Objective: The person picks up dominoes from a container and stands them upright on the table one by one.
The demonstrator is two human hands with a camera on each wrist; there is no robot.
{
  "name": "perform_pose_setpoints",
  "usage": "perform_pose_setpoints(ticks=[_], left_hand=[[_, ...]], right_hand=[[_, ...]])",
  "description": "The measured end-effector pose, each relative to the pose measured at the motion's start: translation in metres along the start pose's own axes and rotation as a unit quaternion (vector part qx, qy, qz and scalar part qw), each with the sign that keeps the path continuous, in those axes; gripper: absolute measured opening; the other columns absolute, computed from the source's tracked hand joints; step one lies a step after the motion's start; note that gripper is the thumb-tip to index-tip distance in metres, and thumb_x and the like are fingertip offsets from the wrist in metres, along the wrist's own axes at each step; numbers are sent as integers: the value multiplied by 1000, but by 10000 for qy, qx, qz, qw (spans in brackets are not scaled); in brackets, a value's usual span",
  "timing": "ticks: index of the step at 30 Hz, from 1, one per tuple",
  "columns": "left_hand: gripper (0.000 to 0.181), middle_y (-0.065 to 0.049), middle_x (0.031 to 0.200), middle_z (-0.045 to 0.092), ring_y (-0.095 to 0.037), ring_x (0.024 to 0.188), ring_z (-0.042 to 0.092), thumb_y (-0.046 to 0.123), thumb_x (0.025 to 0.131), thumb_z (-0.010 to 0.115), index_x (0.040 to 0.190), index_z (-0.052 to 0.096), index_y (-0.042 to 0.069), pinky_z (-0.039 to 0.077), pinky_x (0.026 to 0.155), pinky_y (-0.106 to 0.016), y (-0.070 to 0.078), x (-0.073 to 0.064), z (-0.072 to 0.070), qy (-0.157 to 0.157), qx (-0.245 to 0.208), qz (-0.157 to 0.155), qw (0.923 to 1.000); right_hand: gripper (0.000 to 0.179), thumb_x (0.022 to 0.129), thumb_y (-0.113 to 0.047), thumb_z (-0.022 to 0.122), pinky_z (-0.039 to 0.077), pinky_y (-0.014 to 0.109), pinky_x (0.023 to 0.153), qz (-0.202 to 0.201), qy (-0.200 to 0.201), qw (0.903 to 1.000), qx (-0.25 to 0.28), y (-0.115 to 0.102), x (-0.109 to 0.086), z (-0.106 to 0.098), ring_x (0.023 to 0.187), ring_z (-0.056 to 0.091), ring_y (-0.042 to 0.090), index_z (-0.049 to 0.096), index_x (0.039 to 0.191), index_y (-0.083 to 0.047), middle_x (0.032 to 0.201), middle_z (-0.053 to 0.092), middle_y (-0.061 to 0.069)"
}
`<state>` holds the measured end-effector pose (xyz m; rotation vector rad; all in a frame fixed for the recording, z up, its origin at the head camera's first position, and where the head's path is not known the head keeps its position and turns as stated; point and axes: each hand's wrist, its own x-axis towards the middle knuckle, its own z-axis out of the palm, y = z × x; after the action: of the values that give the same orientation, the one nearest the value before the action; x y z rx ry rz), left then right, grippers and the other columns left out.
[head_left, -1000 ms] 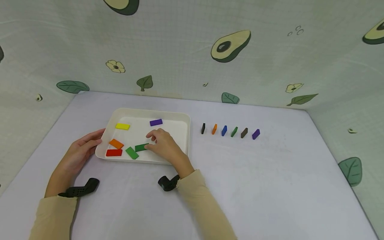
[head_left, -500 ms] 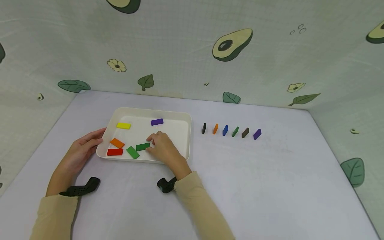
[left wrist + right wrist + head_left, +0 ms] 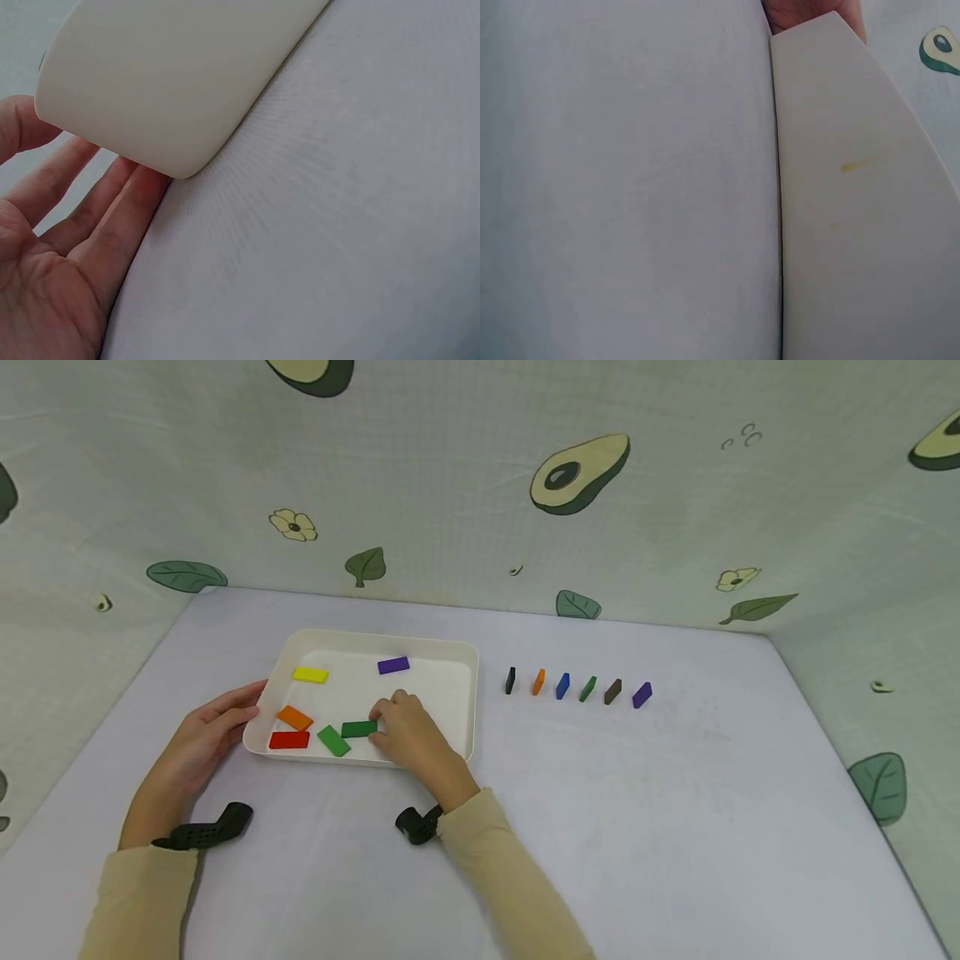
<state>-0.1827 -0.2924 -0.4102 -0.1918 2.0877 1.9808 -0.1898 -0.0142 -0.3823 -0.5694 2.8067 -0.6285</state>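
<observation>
A shallow white tray point(image 3: 438, 664) lies on the table, its wall seen up close in both wrist views. At its left end my left hand point(image 3: 201, 737) holds the rim, thumb at the edge and fingers against the wall. Inside the tray, my right hand point(image 3: 414, 737) pinches the right end of a dark green domino point(image 3: 358, 729) between thumb and fingers. A lighter green domino point(image 3: 333, 741) lies just left of it. Also flat in the tray are a red domino point(image 3: 289, 740), an orange domino point(image 3: 295, 718), a yellow domino point(image 3: 310, 675) and a purple domino point(image 3: 393, 666).
Right of the tray several dominoes stand upright in a spaced row, from a black domino point(image 3: 511, 681) to a purple standing domino point(image 3: 642, 695). The white-covered table point(image 3: 675, 827) meets an avocado-print cloth point(image 3: 450, 485) behind and at the sides.
My right fingers have closed in on the end of the dark green domino, which stays in about the same place. The left hand keeps its hold on the tray; the standing row is unchanged.
</observation>
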Motion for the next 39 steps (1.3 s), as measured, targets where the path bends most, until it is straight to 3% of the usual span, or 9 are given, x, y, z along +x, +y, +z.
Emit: perform_pose_setpoints(ticks=[16,29,39], left_hand=[[60,7,153,25,12,104,45,38,92,55,145,35,20,44,80,-4,0,-1,0,-20,21,7,10000],[57,10,151,29,13,104,46,35,93,55,145,35,20,45,80,-4,0,0,-2,-89,-69,69,9999],[57,8,152,27,14,103,46,35,93,55,145,35,19,44,81,-3,0,0,-1,-61,-38,85,9999]], right_hand=[[23,90,-23,62,46,20,82,-62,211,9998,15,5,-1,-1,96,51,14,65,107,-10,99,57,1],[24,89,-18,63,42,15,64,196,352,9948,932,12,-8,-17,73,50,8,63,110,-8,81,56,-3],[21,88,-14,63,37,15,58,159,471,9870,1530,23,-16,-37,68,47,8,63,108,-9,77,54,-2]])
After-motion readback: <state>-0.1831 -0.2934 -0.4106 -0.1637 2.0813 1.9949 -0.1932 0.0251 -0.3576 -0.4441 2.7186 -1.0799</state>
